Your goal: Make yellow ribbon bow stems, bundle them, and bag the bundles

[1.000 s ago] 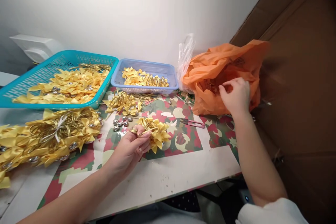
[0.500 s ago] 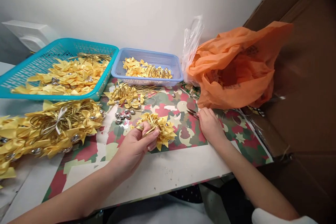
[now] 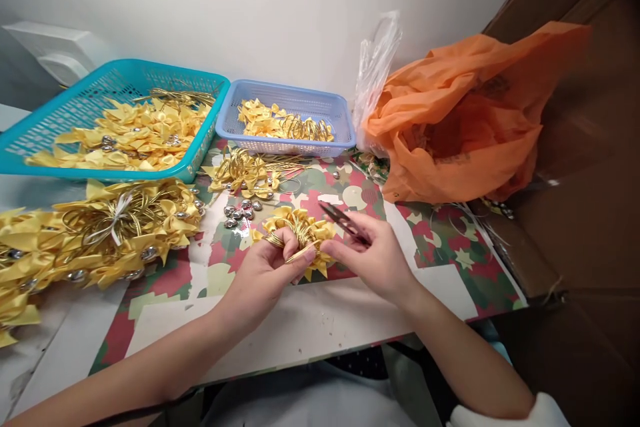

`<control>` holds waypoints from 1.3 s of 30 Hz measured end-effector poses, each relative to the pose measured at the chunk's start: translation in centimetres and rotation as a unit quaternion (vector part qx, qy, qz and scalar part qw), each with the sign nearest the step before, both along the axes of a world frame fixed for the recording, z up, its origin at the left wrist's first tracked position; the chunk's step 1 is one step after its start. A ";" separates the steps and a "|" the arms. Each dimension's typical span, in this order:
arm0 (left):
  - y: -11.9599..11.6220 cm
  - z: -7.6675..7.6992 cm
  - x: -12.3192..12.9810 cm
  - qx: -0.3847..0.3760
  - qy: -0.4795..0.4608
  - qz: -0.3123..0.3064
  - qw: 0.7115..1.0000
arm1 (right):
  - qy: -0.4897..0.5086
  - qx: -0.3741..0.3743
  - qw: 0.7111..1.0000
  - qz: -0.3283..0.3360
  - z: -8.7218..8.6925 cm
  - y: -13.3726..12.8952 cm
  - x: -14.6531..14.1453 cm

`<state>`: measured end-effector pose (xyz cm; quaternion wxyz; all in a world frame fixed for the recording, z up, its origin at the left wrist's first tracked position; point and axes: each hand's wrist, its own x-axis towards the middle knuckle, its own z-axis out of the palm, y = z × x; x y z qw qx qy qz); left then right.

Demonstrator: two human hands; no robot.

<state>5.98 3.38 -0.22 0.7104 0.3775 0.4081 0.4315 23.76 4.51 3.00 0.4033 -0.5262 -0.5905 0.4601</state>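
Note:
My left hand (image 3: pixel 270 270) is closed around a bunch of yellow ribbon bows (image 3: pixel 320 233) with looped gold cords, held just above the table's front part. In my right hand (image 3: pixel 380 257) is a small pair of dark thread snips (image 3: pixel 343 219), blades pointing up and left. The right fingertips are close beside the bunch; whether they touch it I cannot tell. Several silver bells (image 3: pixel 243 212) lie loose left of the bunch. Behind them rests a smaller pile of bows and gold cords (image 3: pixel 245 170).
A teal basket (image 3: pixel 193 159) of bows stands at the back left, beside a blue basket (image 3: pixel 285 145) holding more. A large tied bundle of bows (image 3: pixel 145 220) lies at left. An orange plastic bag (image 3: pixel 450 177) and a clear bag (image 3: pixel 373 73) stand at right, near cardboard (image 3: pixel 585 180).
My right hand has lifted the snips from the table and moved left to the bunch. The left hand keeps its hold. The view has shifted slightly.

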 end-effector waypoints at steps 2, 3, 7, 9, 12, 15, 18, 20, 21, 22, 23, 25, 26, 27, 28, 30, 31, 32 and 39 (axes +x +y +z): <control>0.0 0.1 0.0 0.003 0.000 0.003 1.000 | 0.017 -0.010 1.000 0.003 -0.5 0.7 -0.4; 0.1 0.2 -0.1 -0.002 -0.010 0.007 1.000 | 0.026 -0.010 1.000 -0.009 -0.8 0.7 -0.6; 0.3 1.0 -0.3 -0.050 -0.094 0.013 0.994 | 0.060 0.030 0.995 -0.079 -1.3 -0.1 -0.7; 0.4 1.3 -0.3 -0.067 -0.127 0.019 0.989 | 0.053 0.069 0.992 -0.092 -1.3 -0.7 -0.6; 0.5 1.3 -0.2 -0.072 -0.122 0.031 0.989 | 0.026 0.134 0.988 -0.075 -1.4 -1.3 -0.6; 0.4 1.0 0.1 -0.066 -0.074 0.025 0.995 | 0.035 0.195 0.980 -0.034 -1.6 -1.4 -0.7; 0.4 0.8 0.1 -0.049 -0.045 0.004 0.998 | 0.067 0.200 0.977 -0.027 -1.7 -1.4 -1.1; 0.4 0.7 0.0 -0.046 -0.054 -0.012 0.997 | 0.083 0.173 0.980 -0.044 -1.8 -1.4 -1.5; 0.5 0.6 0.0 -0.048 -0.063 -0.018 0.997 | 0.087 0.154 0.983 -0.053 -1.8 -1.4 -1.7; 0.5 0.6 0.0 -0.049 -0.070 -0.023 0.996 | 0.090 0.136 0.985 -0.063 -1.9 -1.4 -1.9; 0.5 0.5 -0.1 -0.049 -0.073 -0.027 0.996 | 0.093 0.116 0.986 -0.071 -1.9 -1.5 -2.1; 0.5 0.4 0.0 -0.043 -0.064 -0.032 0.996 | 0.111 0.079 0.987 -0.083 -2.1 -1.7 -2.4; 0.5 0.3 0.0 -0.040 -0.055 -0.034 0.997 | 0.126 0.061 0.986 -0.086 -2.2 -1.7 -2.5; 0.5 0.2 0.0 -0.038 -0.045 -0.034 0.998 | 0.143 0.043 0.985 -0.088 -2.3 -1.8 -2.5; 0.5 0.2 0.0 -0.038 -0.037 -0.032 0.998 | 0.158 0.024 0.983 -0.090 -2.4 -1.8 -2.6; 0.5 0.0 0.1 -0.041 -0.028 -0.028 0.998 | 0.178 -0.016 0.979 -0.096 -2.7 -1.7 -2.7; 0.5 -0.1 0.1 -0.042 -0.025 -0.025 0.998 | 0.183 -0.034 0.978 -0.097 -2.8 -1.7 -2.7; 0.5 -0.2 0.0 -0.042 -0.021 -0.023 0.999 | 0.186 -0.047 0.976 -0.099 -3.0 -1.7 -2.7; 0.5 -0.4 0.0 -0.043 -0.013 0.005 0.999 | 0.140 0.022 0.987 -0.076 -2.4 -2.3 -0.4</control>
